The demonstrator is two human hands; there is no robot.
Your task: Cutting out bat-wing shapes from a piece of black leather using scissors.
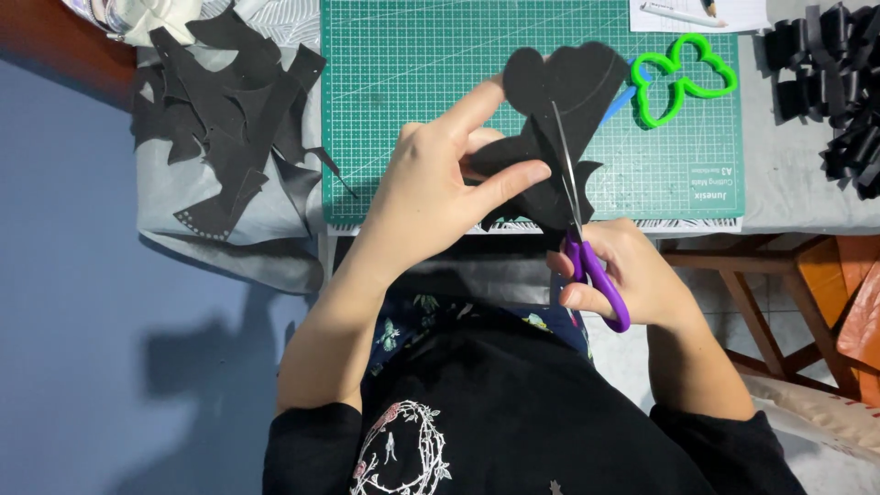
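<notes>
My left hand (438,183) pinches a piece of black felt (559,92) between thumb and fingers, holding it up over the near edge of a green cutting mat (412,82). My right hand (632,275) grips purple-handled scissors (587,261), whose blades run up through the felt. The felt has rounded lobes at its top and covers part of the mat.
A green butterfly-shaped cutter (683,78) lies on the mat's right side. Black felt scraps (229,110) are piled at the left on a grey cloth. Several black pieces (839,82) sit at the far right. White paper (697,14) lies at the top. A wooden stool frame (761,275) stands at the lower right.
</notes>
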